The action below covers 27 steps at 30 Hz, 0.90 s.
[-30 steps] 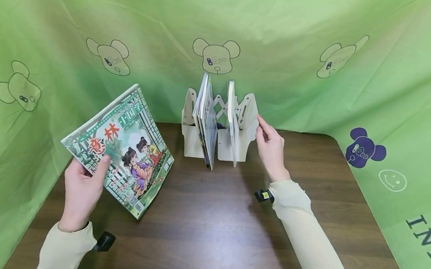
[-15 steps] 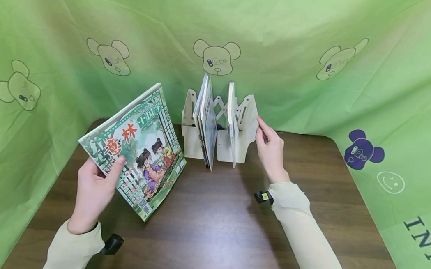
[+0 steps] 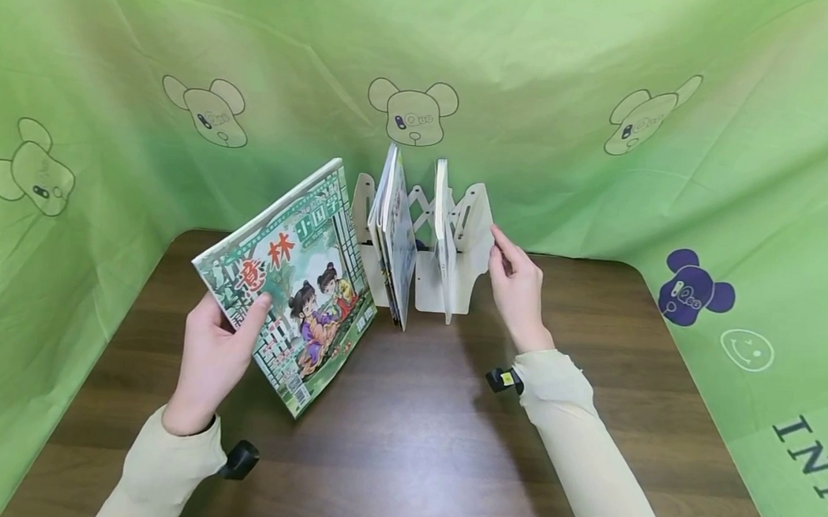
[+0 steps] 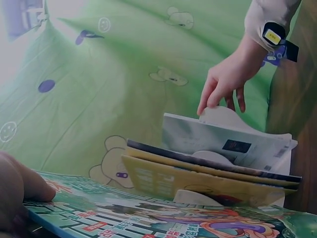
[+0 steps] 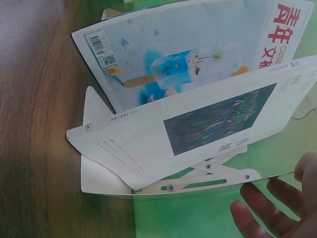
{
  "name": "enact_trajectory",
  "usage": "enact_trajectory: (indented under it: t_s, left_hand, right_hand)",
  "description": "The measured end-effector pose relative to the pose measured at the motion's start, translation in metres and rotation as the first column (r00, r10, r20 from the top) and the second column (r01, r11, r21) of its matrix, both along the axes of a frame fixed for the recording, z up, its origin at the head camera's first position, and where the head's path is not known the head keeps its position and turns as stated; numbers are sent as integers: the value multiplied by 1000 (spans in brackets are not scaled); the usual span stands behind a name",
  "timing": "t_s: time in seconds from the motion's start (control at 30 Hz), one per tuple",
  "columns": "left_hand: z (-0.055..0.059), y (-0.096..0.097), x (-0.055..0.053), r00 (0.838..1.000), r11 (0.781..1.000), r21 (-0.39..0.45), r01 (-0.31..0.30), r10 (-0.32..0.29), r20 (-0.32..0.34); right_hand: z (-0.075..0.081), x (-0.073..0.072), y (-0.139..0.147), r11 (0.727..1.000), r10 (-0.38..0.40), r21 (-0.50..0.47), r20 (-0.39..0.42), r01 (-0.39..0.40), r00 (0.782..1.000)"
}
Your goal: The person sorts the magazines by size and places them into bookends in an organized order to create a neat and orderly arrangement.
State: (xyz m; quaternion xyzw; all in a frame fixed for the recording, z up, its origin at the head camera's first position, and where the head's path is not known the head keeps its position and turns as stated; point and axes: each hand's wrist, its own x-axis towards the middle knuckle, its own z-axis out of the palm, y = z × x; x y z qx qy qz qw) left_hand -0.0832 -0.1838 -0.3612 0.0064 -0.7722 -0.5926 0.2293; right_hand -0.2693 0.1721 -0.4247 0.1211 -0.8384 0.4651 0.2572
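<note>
My left hand (image 3: 216,357) grips a green illustrated magazine (image 3: 311,307) by its lower left corner, thumb on the cover. The magazine is tilted and held over the table, just left of a white expandable book stand (image 3: 481,255). My right hand (image 3: 519,289) pinches the upper edge of the stand's right end panel. Inside the stand, several magazines (image 3: 401,242) lean in the left section. A thin white magazine (image 5: 198,124) stands in the right section. In the right wrist view, a blue-covered magazine (image 5: 198,44) faces the white one.
The brown wooden table (image 3: 402,447) lies under everything. Green cloth (image 3: 313,39) printed with bear heads hangs behind and at both sides, close behind the stand. The stand's crossed metal links (image 5: 208,168) show between its panels.
My left hand has carried the green magazine rightward, up close to the book stand's left side. My right hand has stayed at the end panel, and the standing magazines have kept their places.
</note>
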Motion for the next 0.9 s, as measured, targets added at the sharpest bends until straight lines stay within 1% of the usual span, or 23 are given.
enact_trajectory:
  t_s: [0.2,0.33,0.43,0.67,0.9]
  left_hand:
    - [-4,8,-9,999,1000,4,27,-27,-26]
    - [-8,15,-18,998,999,12,35,-34,-53]
    - [-11,19,-25,997,1000,-8,24,-25,-73]
    - [-15,30,-43,992,996,-88,-22,11,-124]
    - [-18,38,-61,982,991,-109,-76,56,-178]
  right_hand:
    - [-1,0,-1,1000,-3,-1,1,3,1000]
    - [-1,0,-1,1000,-3,0,1,3,1000]
    - [-2,0,-1,1000,-2,1,3,2,1000]
    - [-2,0,0,1000,4,-14,6,-4,1000]
    - [-1,-1,0,1000,-1,-8,4,1,1000]
